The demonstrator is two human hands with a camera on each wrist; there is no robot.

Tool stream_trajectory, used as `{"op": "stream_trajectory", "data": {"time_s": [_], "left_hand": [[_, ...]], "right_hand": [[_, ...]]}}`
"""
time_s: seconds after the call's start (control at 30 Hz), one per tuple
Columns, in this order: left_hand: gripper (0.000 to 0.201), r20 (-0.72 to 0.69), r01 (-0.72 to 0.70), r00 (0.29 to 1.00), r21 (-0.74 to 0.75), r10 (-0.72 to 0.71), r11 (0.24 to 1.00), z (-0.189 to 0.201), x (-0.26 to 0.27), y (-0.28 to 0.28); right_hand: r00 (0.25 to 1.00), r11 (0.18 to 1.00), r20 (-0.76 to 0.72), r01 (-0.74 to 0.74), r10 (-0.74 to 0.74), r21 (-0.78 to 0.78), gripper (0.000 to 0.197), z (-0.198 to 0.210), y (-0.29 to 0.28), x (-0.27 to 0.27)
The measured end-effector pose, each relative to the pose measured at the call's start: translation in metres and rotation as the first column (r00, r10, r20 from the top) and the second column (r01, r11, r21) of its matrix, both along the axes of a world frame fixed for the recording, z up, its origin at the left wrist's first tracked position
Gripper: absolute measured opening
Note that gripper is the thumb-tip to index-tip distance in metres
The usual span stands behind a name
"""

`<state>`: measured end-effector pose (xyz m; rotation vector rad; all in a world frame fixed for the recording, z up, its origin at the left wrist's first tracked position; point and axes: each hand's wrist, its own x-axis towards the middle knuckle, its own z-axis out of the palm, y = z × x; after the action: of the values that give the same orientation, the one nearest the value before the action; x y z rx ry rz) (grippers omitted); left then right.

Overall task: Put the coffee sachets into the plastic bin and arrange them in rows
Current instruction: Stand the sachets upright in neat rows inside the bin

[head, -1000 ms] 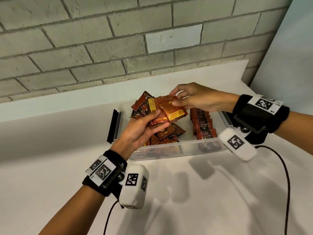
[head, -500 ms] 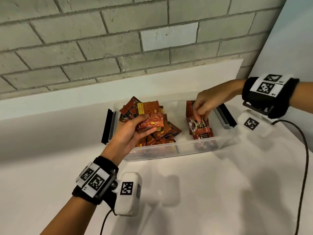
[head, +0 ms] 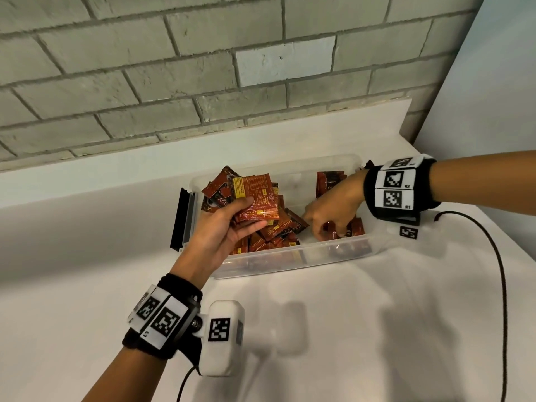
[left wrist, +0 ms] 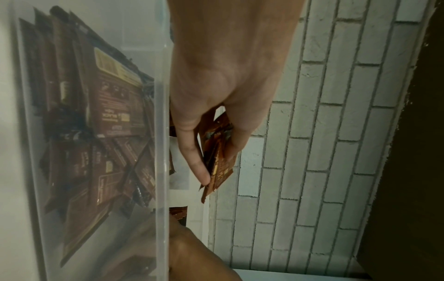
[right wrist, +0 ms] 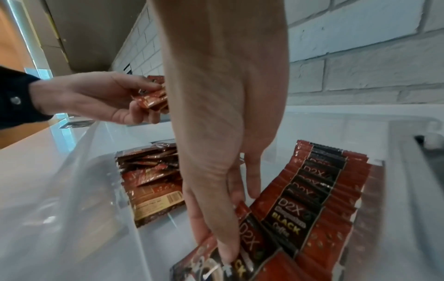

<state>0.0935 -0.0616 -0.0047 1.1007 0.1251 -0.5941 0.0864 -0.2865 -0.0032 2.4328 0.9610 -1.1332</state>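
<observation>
My left hand (head: pixel 229 227) pinching a fanned bunch of coffee sachets (head: pixel 255 195) above the plastic bin (head: pixel 290 256) near the tabletop's back edge, my right hand (head: pixel 333 210) inside — fingertips (right wrist: pixel 225 252) pinching the front sachet (right wrist: pixel 252 247) of the row (right wrist: pixel 312 199).

Red-brown coffee sachets (head: pixel 278 227) heaped and rowed in clear plastic bin (head: pixel 290 261)

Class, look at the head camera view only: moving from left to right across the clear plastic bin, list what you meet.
Black clip handle on the bin's left end → left hand gripping a stack of red-brown sachets → loose pile of red-brown sachets → right hand at the tidy sachet row.
</observation>
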Motion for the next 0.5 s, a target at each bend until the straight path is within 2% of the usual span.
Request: {"op": "stream_trajectory", "data": {"time_s": [0.1, 0.2, 0.33, 0.5], "left_hand": [[0.035, 0.001, -0.007, 1.0, -0.014, 0.007, 1.0, 0.0, 0.0, 0.001], [0.031, 0.0, -0.006, 1.0, -0.021, 0.006, 1.0, -0.001, 0.0, 0.002], [0.03, -0.002, -0.004, 1.0, -0.024, 0.004, 1.0, -0.001, 0.0, 0.002], [0.023, -0.001, 0.012, 1.0, -0.016, -0.012, 1.0, -0.001, -0.001, 0.0]], "right_hand": [[0.995, 0.993, -0.007, -0.102, 0.101, -0.054, 0.044, -0.003, 0.0, -0.003], [0.991, 0.989, -0.043, -0.128, 0.125, -0.079, 0.051, -0.003, -0.007, -0.006], [0.961, 0.947, 0.05, -0.257, 0.271, -0.193, 0.058, -0.006, -0.009, -0.011], [0.896, 0.886, 0.197, -0.321, 0.399, -0.333, 0.045, 0.0, -0.012, -0.003]]}}
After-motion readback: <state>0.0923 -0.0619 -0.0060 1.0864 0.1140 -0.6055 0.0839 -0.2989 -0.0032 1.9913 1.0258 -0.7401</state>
